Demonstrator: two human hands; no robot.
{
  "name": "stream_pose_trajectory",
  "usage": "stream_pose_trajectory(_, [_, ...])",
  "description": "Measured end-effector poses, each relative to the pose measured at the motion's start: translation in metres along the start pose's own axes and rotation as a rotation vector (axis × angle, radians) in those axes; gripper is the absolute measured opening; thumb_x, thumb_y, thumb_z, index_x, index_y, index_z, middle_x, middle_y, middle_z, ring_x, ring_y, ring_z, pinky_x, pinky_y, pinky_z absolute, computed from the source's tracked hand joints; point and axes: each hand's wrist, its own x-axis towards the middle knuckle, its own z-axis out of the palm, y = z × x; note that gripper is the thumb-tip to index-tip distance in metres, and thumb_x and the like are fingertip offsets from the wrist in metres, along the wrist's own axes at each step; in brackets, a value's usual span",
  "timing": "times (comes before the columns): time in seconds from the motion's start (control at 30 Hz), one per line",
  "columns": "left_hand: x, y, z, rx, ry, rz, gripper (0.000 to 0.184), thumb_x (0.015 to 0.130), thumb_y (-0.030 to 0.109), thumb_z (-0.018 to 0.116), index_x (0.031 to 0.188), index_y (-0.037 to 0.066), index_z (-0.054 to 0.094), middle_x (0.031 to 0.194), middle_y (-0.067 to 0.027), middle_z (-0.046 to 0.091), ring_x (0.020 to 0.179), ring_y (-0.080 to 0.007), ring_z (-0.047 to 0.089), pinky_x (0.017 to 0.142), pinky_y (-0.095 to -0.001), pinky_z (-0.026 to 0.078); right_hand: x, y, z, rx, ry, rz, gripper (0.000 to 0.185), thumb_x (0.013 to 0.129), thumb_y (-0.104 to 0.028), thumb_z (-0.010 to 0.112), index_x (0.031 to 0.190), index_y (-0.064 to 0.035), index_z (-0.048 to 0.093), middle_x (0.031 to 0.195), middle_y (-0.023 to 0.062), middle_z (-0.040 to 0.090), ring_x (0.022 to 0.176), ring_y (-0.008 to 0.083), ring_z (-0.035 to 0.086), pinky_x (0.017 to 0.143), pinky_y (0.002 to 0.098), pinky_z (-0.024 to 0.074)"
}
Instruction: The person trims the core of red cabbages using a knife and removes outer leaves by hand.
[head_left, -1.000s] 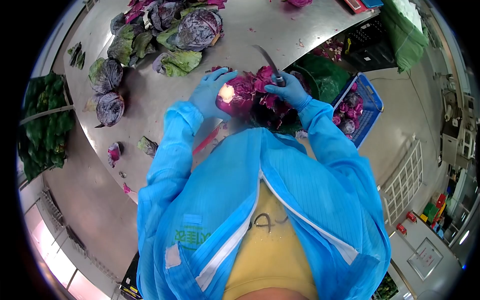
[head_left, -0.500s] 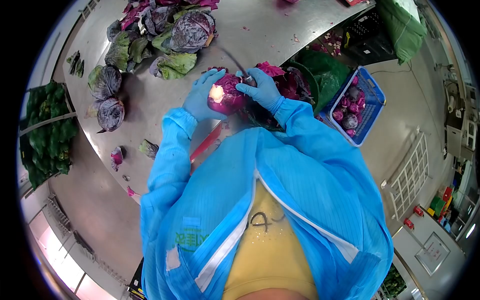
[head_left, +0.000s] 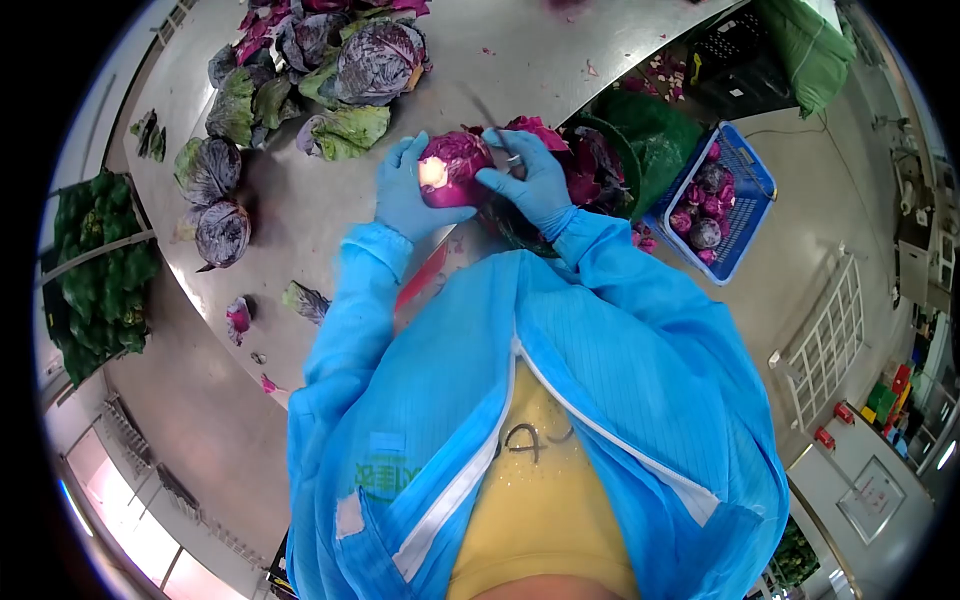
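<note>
A peeled red cabbage (head_left: 455, 165) with a pale cut stem end rests in my left hand (head_left: 402, 190), gloved in blue, its fingers and thumb around the left side. My right hand (head_left: 535, 180), also gloved, is closed on a knife (head_left: 484, 108) at the cabbage's right side; the blade is blurred and points away over the table. The right thumb lies close to the cabbage; whether it touches I cannot tell. Loose purple leaves (head_left: 592, 170) lie just right of my right hand, in and around a green container (head_left: 630, 165).
Untrimmed red cabbages (head_left: 380, 62) with outer leaves lie at the far left of the metal table (head_left: 500, 45). Two cabbage pieces (head_left: 222, 233) sit near its left edge. A blue basket (head_left: 745, 235) of trimmed cabbages stands right. Black crates (head_left: 735, 65) and a green sack (head_left: 810, 60) are beyond.
Both hands have shifted slightly, and the cabbage is turned a little in my left hand. The knife blade has swung slightly. My right hand still grips the knife.
</note>
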Motion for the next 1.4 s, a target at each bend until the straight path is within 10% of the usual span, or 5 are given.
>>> stream_pose_trajectory(0.33, [0.021,0.019,-0.022,0.020,-0.261,-0.007,0.119,0.038,0.043,0.090,0.142,0.033,0.035,0.118,-0.0184,0.047,0.111,-0.0364,0.047,0.098,-0.0454,0.040,0.044,-0.004,-0.030,-0.178,-0.362,-0.124,0.043,0.071,-0.020,0.076,0.111,-0.0098,0.061,0.107,0.0082,0.057,0.103,0.0233,0.055,0.091,0.0317,0.0444])
stream_pose_trajectory(0.53, [0.020,0.006,0.014,0.023,0.098,0.241,0.122,0.039,0.044,0.091,0.141,0.009,0.033,0.134,-0.0198,0.039,0.123,-0.0376,0.040,0.105,-0.0422,0.035,0.028,0.003,-0.030,-0.406,-0.245,0.017,0.036,0.079,-0.027,0.071,0.108,-0.0089,0.060,0.097,0.0111,0.062,0.093,0.0268,0.061,0.080,0.0342,0.0488])
stream_pose_trajectory(0.6, [0.015,0.013,0.024,-0.274,0.055,-0.046,0.125,0.040,0.047,0.091,0.138,-0.001,0.029,0.140,-0.0194,0.035,0.128,-0.0361,0.037,0.108,-0.0408,0.032,0.011,-0.005,-0.028,-0.404,-0.100,0.132,0.037,0.081,-0.030,0.068,0.112,-0.0118,0.060,0.096,0.0118,0.064,0.088,0.0294,0.063,0.077,0.0363,0.0504])
stream_pose_trajectory(0.83, [0.015,0.033,0.025,-0.233,0.018,-0.112,0.131,0.043,0.048,0.090,0.142,-0.001,0.019,0.142,-0.0211,0.031,0.131,-0.0343,0.034,0.108,-0.0395,0.032,-0.011,-0.017,-0.026,-0.657,-0.270,0.238,0.058,0.094,-0.054,0.036,0.143,-0.0238,0.033,0.087,0.0187,0.066,0.079,0.0364,0.064,0.067,0.0472,0.0493])
stream_pose_trajectory(1.4, [0.029,0.043,0.033,0.009,0.079,-0.025,0.117,0.044,0.046,0.088,0.135,-0.002,0.032,0.130,-0.0219,0.040,0.122,-0.0372,0.041,0.104,-0.0419,0.036,-0.003,-0.025,-0.027,-0.806,-0.207,0.371,0.049,0.094,-0.053,0.038,0.138,-0.0333,0.040,0.092,0.0165,0.066,0.082,0.0361,0.064,0.071,0.0461,0.0499])
